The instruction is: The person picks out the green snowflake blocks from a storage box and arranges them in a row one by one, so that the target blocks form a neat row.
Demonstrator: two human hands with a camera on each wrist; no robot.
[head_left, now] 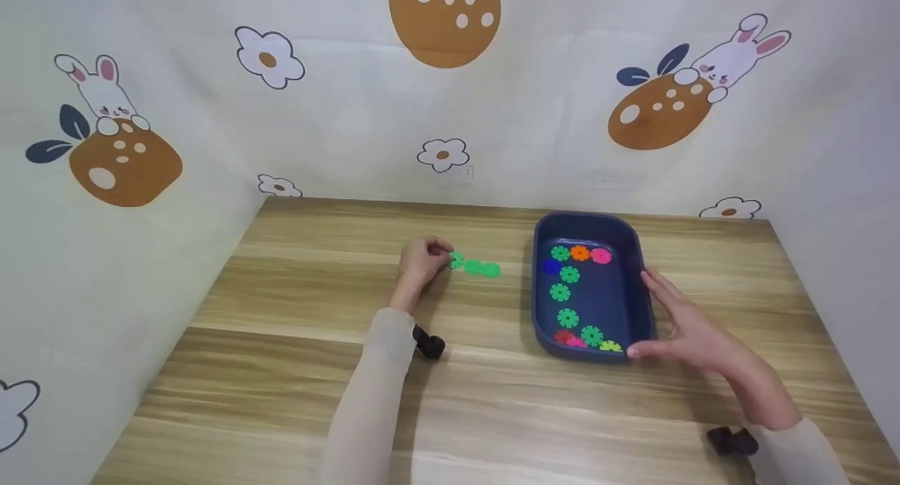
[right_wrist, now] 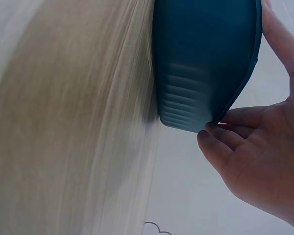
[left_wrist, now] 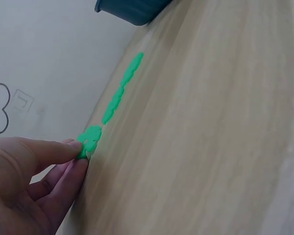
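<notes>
L hand [head_left: 422, 261] pinches green notched disc [left_wrist: 93, 133]; R hand [head_left: 696, 337] on navy tray [head_left: 606, 296]

Surface: wood-grain tabletop [head_left: 295, 379], pale/brown streaks, fills btm & ctr of head frame. Cream printed cloth [head_left: 337, 112] stands behind it & along both sides. Prints in head view: 2 rabbits, one upper L [head_left: 105, 95], one upper R [head_left: 728, 63], each on a brown fruit; 3rd brown fruit [head_left: 445, 21] cut off at top ctr; 5 white flowers, some part-cut by frame/table edge.

Discs, 14 total. On table, ctr of frame: 3 green, i.e. the pinched one (tilted in L wrist view) plus 2 flat green discs [head_left: 482, 268] touching each other, just R of it. In tray, R of ctr: 11, i.e. 5 green, 2 pink, 1 ea. orange [head_left: 579, 253], blue [head_left: 551, 267], red [head_left: 563, 337], yellow [head_left: 610, 346].

Hands well apart. L: thumb & fingertips closed on disc edge. R: spread, thumb at tray's lower R corner, fingers against its R side/rim. 2 pale sleeves [head_left: 369, 393], btm of frame; 2 black wrist devices [head_left: 430, 344], 1 per arm.
</notes>
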